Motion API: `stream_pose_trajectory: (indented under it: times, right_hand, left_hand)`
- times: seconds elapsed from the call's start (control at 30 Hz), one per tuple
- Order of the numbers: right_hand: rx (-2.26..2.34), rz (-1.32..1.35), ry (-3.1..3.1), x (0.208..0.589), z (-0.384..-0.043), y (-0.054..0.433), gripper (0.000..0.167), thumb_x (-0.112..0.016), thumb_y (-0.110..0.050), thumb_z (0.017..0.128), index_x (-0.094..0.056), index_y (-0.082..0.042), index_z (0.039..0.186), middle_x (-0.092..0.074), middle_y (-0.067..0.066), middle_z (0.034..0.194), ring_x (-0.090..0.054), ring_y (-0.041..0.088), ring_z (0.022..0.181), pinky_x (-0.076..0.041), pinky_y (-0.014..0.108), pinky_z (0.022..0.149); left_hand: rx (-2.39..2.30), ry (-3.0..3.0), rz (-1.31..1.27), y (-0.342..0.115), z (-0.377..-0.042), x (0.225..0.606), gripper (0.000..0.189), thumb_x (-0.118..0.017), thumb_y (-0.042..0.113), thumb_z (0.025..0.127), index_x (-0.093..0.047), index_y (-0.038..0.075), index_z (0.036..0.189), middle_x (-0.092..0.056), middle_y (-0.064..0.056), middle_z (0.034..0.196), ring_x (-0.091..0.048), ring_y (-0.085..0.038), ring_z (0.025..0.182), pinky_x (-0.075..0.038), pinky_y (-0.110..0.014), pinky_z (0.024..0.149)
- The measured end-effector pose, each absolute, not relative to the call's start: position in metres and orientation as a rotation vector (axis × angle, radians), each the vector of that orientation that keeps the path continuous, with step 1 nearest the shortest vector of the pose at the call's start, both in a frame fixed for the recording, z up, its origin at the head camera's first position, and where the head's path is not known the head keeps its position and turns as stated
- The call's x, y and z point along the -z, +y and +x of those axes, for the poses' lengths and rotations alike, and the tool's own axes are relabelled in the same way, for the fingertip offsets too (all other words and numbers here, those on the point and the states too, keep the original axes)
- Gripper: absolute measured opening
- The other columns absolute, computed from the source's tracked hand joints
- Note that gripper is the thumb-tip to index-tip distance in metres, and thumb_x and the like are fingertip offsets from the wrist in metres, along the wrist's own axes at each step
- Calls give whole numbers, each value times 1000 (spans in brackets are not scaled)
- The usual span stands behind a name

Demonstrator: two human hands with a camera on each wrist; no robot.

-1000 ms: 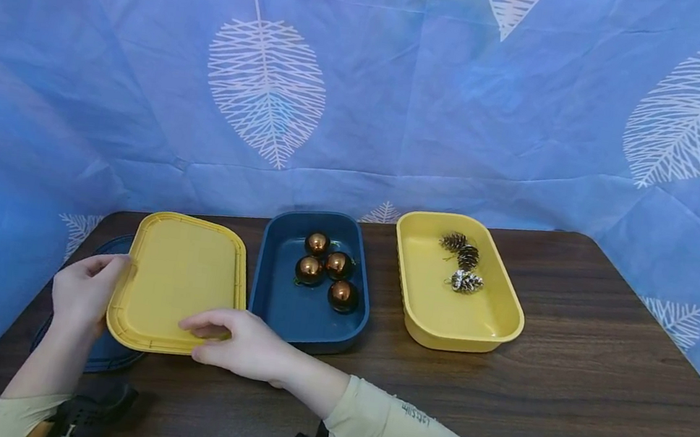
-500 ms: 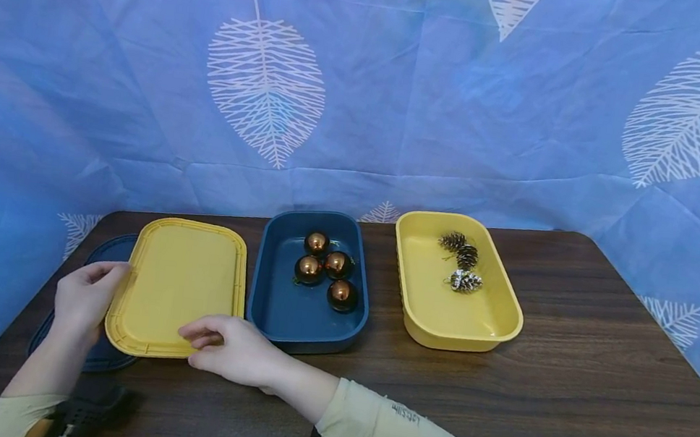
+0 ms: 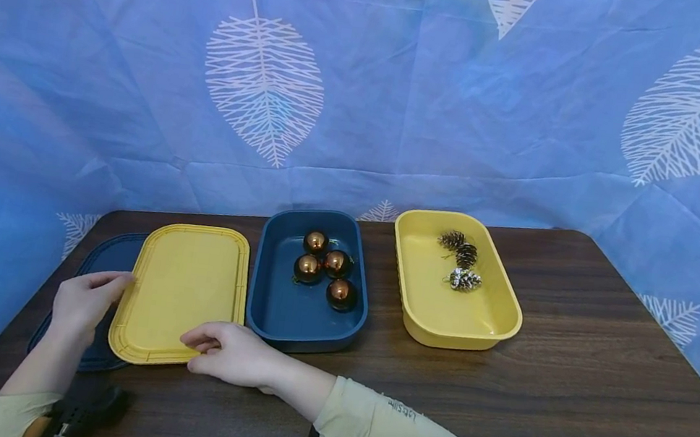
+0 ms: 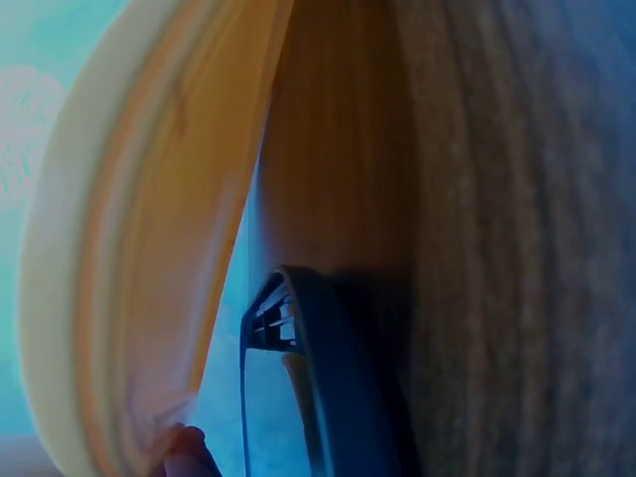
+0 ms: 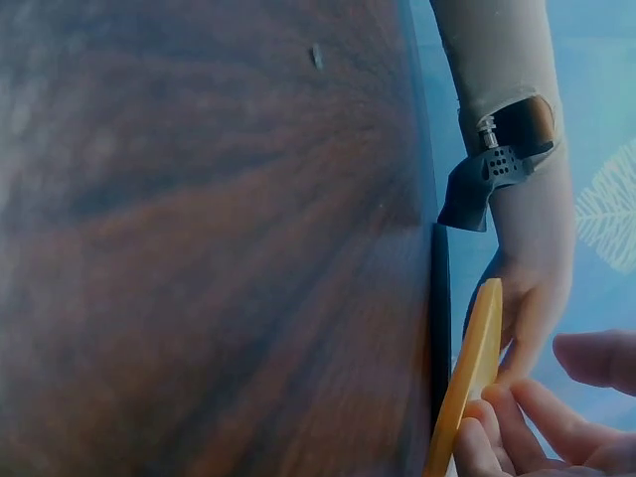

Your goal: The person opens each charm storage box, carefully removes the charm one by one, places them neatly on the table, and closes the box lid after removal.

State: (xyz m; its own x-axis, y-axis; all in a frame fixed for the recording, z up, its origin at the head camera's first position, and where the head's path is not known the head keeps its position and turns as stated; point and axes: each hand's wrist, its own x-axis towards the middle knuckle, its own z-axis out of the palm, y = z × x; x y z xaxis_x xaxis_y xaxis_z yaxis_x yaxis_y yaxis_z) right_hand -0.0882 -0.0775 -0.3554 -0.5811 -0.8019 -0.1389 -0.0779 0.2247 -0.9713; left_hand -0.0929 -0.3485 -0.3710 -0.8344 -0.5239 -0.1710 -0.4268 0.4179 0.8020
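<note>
YELLOW LID: HAND CONTACT AND SURROUNDING ITEMS

Read clock positions in the head view, from the centre of the yellow lid (image 3: 184,286), with 12 at the backdrop (image 3: 364,104). The lid lies flat side up over the left part of the surface (image 3: 572,333). The left wrist view shows it raised at your left hand, with a gap beneath.

Your left hand (image 3: 82,302) is at 9 o'clock; its fingers pinch the lid's edge. Your right hand (image 3: 232,351) is at 4 o'clock; its fingers are loosely bent and touch the lid near its corner, with the thumb (image 5: 596,358) apart from it.

Note the blue lid (image 3: 115,254) at 9 o'clock, on the surface: the yellow lid and your left hand cover much of it.

Note the blue box (image 3: 311,324) at 3 o'clock, just beside the lid; contact cannot be confirmed. It contains four brown balls (image 3: 307,269). Your right forearm (image 3: 306,382) crosses on its near side.

Farther out at 3 o'clock, well apart, stands the yellow box (image 3: 444,307), containing three pine cones (image 3: 464,280).
</note>
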Motion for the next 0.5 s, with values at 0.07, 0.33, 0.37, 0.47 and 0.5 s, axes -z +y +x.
stream_pose_trajectory:
  times: [0.07, 0.33, 0.37, 0.47, 0.5]
  right_hand:
    - [1403, -809, 1850, 356, -88, -77, 34, -62, -7, 92, -60, -5, 126, -61, 0, 121, -56, 6, 108, -45, 18, 84]
    - [1382, -799, 1871, 356, -88, -77, 34, -62, -7, 91, -61, -5, 126, -62, 0, 121, -56, 7, 110, -45, 19, 84]
    - [1380, -799, 1873, 356, -88, -77, 34, -62, -7, 91, -61, -5, 126, -62, 0, 120, -56, 7, 110, -45, 19, 84]
    - [1383, -795, 1872, 356, -88, -76, 34, -62, -7, 91, -61, -5, 125, -62, 0, 120, -56, 7, 109, -45, 19, 84]
    - [1383, -793, 1873, 357, -88, -76, 34, -62, -7, 91, -61, -5, 125, -62, 0, 120, -56, 7, 109, -45, 19, 84]
  left_hand:
    - [1374, -2588, 852, -349, -94, 372, 66, -54, 49, 93, -53, -4, 133, -52, -22, 120, -52, -32, 101, -51, -28, 61]
    - [1310, -2659, 804, -359, -106, 393, 57, -54, 43, 96, -57, -1, 131, -55, -20, 118, -56, -24, 90, -48, -47, 85]
    - [1303, -2666, 797, -362, -108, 397, 57, -54, 44, 95, -58, -1, 130, -56, -19, 116, -56, -23, 89, -49, -46, 83]
    - [1285, -2682, 782, -370, -113, 408, 57, -55, 46, 94, -59, 1, 129, -57, -18, 113, -56, -27, 92, -50, -42, 80]
    - [1284, -2683, 770, -371, -114, 410, 58, -55, 47, 94, -59, 0, 129, -57, -18, 113, -55, -28, 94, -50, -41, 79]
